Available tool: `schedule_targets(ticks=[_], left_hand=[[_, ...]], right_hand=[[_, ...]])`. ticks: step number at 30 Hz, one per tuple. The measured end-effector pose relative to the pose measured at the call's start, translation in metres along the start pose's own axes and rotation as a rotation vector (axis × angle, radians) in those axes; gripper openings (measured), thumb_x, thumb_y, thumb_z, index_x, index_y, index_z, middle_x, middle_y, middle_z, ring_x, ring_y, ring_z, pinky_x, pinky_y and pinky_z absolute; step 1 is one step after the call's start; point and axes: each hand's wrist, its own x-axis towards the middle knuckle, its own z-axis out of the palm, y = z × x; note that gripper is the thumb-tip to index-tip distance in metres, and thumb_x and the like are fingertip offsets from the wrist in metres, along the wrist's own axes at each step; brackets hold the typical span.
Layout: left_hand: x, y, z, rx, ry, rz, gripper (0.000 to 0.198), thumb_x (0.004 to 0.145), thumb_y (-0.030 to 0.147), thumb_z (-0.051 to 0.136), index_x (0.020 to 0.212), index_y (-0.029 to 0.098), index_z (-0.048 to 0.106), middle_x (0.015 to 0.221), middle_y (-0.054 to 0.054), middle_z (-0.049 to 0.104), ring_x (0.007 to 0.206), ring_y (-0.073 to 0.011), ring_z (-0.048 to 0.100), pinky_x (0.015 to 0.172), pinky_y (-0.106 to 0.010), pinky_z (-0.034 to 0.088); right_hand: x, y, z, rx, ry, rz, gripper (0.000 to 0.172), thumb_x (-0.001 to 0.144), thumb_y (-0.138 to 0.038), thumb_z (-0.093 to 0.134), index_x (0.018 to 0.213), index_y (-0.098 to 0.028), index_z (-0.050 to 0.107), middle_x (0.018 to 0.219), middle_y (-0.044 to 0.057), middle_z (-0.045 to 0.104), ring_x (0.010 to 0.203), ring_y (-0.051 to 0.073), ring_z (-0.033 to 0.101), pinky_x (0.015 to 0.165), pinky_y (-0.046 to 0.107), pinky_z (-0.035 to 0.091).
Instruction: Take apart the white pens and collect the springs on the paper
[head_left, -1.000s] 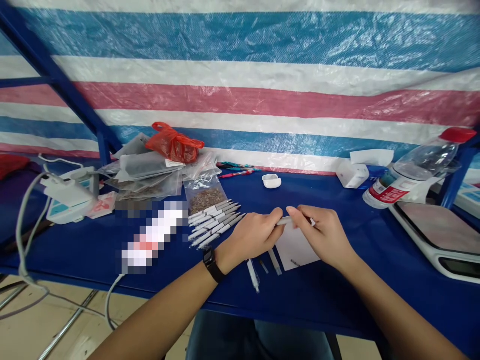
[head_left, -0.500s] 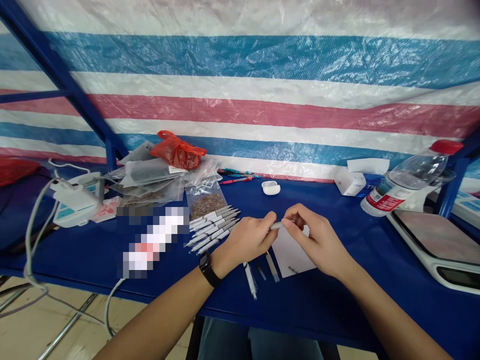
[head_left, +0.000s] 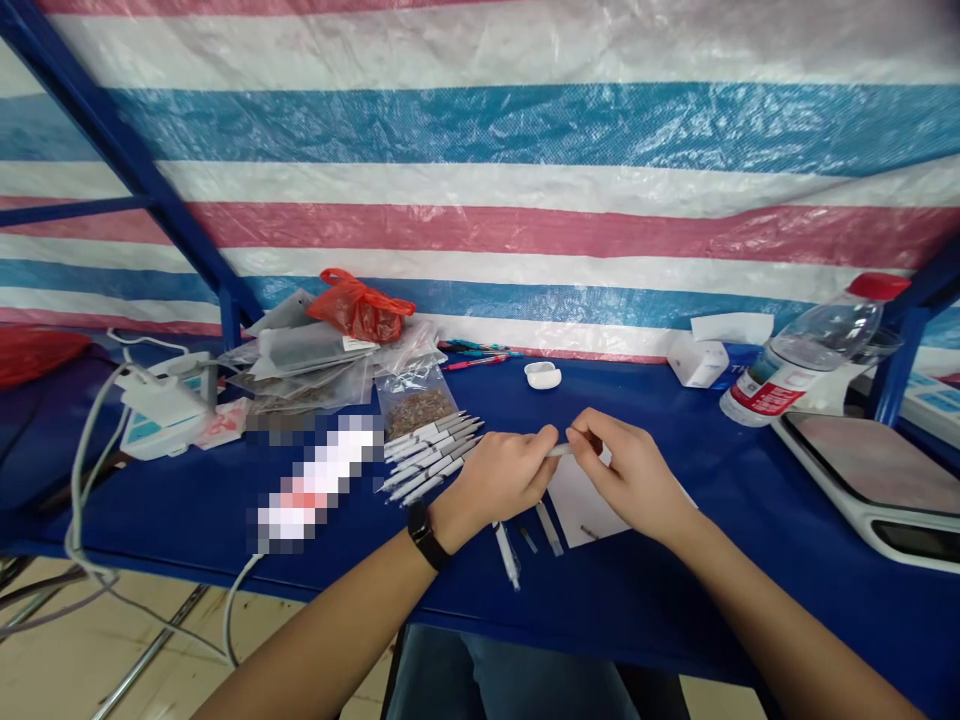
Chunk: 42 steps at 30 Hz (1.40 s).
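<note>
My left hand [head_left: 514,470] is closed around a slim pale-grey piece, seemingly part of a pen barrel [head_left: 559,451], whose end sticks out past the thumb. At that end, the thumb and fingertips of my right hand [head_left: 630,470] are pinched together; what they grip is mostly hidden. White paper [head_left: 574,505] lies beneath the hands, with a small dark part [head_left: 590,530] on it. Just in front of my left hand are a white pen [head_left: 506,556], a small clear-and-dark piece [head_left: 528,540] and a pale barrel piece [head_left: 550,528]. Several white-and-grey pens [head_left: 431,458] lie in a row to the left.
Behind the pens is a clear bag of brown bits [head_left: 420,408], beside stacked plastic bags [head_left: 300,370] and a red bag [head_left: 360,305]. A white earbud case [head_left: 541,376] sits further back. To the right stand a bottle [head_left: 795,365] and a scale [head_left: 877,480].
Both hands keep their grip, with only slight finger movement at the pale piece. The camera view has shifted a little; the things on the table stay put.
</note>
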Motion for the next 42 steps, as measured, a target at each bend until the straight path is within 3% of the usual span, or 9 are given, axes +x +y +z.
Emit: schedule_targets(ticks=[4,10,15,18,21,24,33,38,42], left_hand=[[0.001,0.006,-0.001,0.013,-0.042,-0.008,0.009,0.101,0.024,0.044,0.104,0.020,0.052,0.070,-0.001,0.066,0.063,-0.0223,0.069,0.052,-0.027,0.039],[0.002,0.003,-0.008,-0.082,-0.027,-0.127,0.006,0.103,0.023,0.042,0.101,0.022,0.048,0.067,0.002,0.065,0.064,-0.0230,0.069,0.053,-0.027,0.036],[0.000,0.009,-0.006,-0.014,-0.033,-0.053,0.008,0.104,0.026,0.040,0.106,0.021,0.046,0.071,-0.001,0.067,0.063,-0.0236,0.069,0.052,-0.028,0.036],[0.001,0.008,-0.003,0.008,-0.047,-0.052,0.009,0.102,0.023,0.041,0.109,0.020,0.046,0.073,-0.002,0.068,0.063,-0.0241,0.069,0.052,-0.029,0.035],[0.002,0.005,-0.002,-0.032,-0.057,-0.097,0.008,0.101,0.020,0.040,0.107,0.020,0.046,0.069,0.001,0.065,0.060,-0.0225,0.067,0.051,-0.028,0.035],[0.001,0.005,-0.003,-0.054,-0.056,-0.109,0.008,0.102,0.021,0.039,0.106,0.021,0.046,0.065,0.002,0.062,0.058,-0.0213,0.065,0.051,-0.027,0.035],[0.003,0.018,-0.010,0.225,-0.037,-0.090,0.022,0.099,0.011,0.035,0.105,0.017,0.056,0.070,-0.006,0.065,0.066,-0.0256,0.069,0.050,-0.029,0.040],[-0.002,0.004,-0.028,0.239,-0.102,-0.196,0.025,0.098,0.012,0.041,0.113,0.018,0.060,0.080,-0.008,0.070,0.069,-0.0268,0.071,0.053,-0.029,0.045],[-0.021,-0.019,-0.049,0.308,-0.169,-0.340,0.022,0.104,0.026,0.045,0.114,0.017,0.062,0.086,-0.010,0.073,0.072,-0.0289,0.073,0.055,-0.030,0.046]], right_hand=[[0.000,0.006,0.004,-0.031,0.056,0.029,0.046,0.100,-0.046,0.047,0.063,-0.023,0.032,0.053,-0.005,0.038,0.048,0.011,0.035,0.049,0.026,0.031],[0.000,-0.001,-0.002,0.048,-0.046,-0.053,0.025,0.099,-0.043,0.050,0.085,-0.023,0.054,0.071,0.001,0.061,0.061,0.015,0.054,0.054,0.026,0.042],[-0.001,-0.001,0.001,0.059,-0.046,0.053,0.053,0.099,-0.056,0.042,0.059,-0.023,0.031,0.050,-0.005,0.031,0.046,0.011,0.032,0.047,0.026,0.026],[-0.001,0.001,0.002,0.096,-0.093,0.185,0.061,0.099,-0.064,0.038,0.054,-0.023,0.034,0.048,-0.004,0.033,0.046,0.011,0.035,0.048,0.027,0.027],[0.000,0.001,0.000,0.116,-0.126,0.186,0.047,0.098,-0.058,0.045,0.069,-0.022,0.053,0.057,-0.002,0.048,0.052,0.014,0.044,0.051,0.027,0.034],[0.000,-0.002,-0.001,0.104,-0.117,0.113,0.034,0.099,-0.049,0.046,0.079,-0.022,0.054,0.065,-0.002,0.052,0.056,0.014,0.046,0.052,0.026,0.036],[0.001,-0.005,0.006,0.251,-0.058,0.234,0.060,0.091,-0.072,0.052,0.058,-0.023,0.040,0.048,-0.005,0.038,0.045,0.012,0.038,0.047,0.027,0.031],[0.003,0.007,-0.017,0.173,-0.203,0.247,0.048,0.090,-0.065,0.060,0.072,-0.020,0.064,0.065,0.001,0.061,0.059,0.016,0.054,0.057,0.029,0.042],[-0.002,0.016,-0.035,0.069,-0.523,0.268,0.027,0.084,-0.045,0.074,0.075,-0.021,0.067,0.067,0.000,0.063,0.060,0.016,0.058,0.054,0.026,0.042]])
